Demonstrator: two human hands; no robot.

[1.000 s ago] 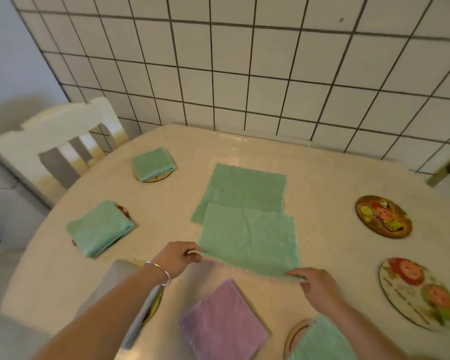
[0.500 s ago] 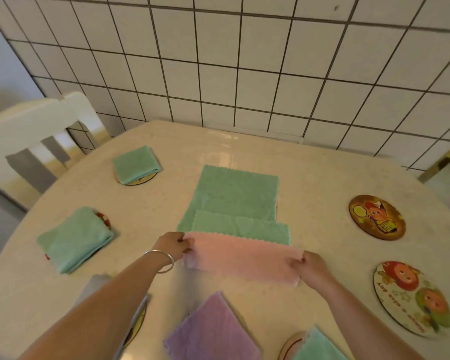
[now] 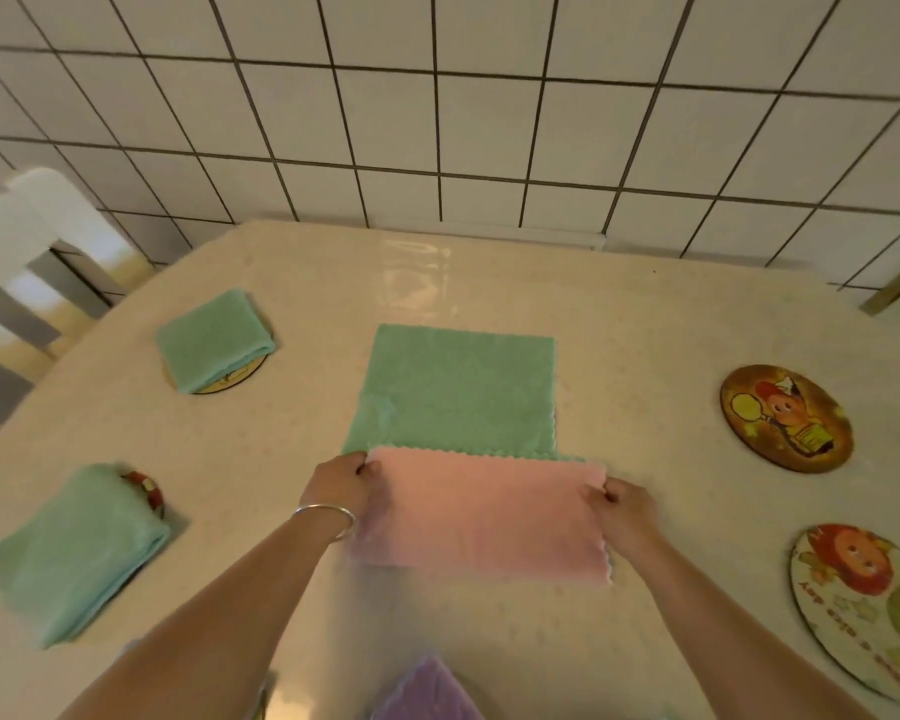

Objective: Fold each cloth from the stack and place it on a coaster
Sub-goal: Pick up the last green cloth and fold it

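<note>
The left hand [image 3: 338, 485] and right hand [image 3: 625, 514] each pinch with curled fingers an end of the pink scalloped-edged cloth [image 3: 481, 517], overlapping the flat green cloth stack [image 3: 455, 392] on the cream tabletop [image 3: 640, 356].

The near right coaster [image 3: 871, 610] bears upside-down lettering, seemingly "a nice day".

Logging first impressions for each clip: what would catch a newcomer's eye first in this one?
Most striking is the pink cloth at the centre of the table, pinched at its far corners by the left hand and the right hand. Just behind it lies a flat green cloth. At the right, two round cartoon coasters lie bare, while folded green cloths cover coasters at the left.
</note>
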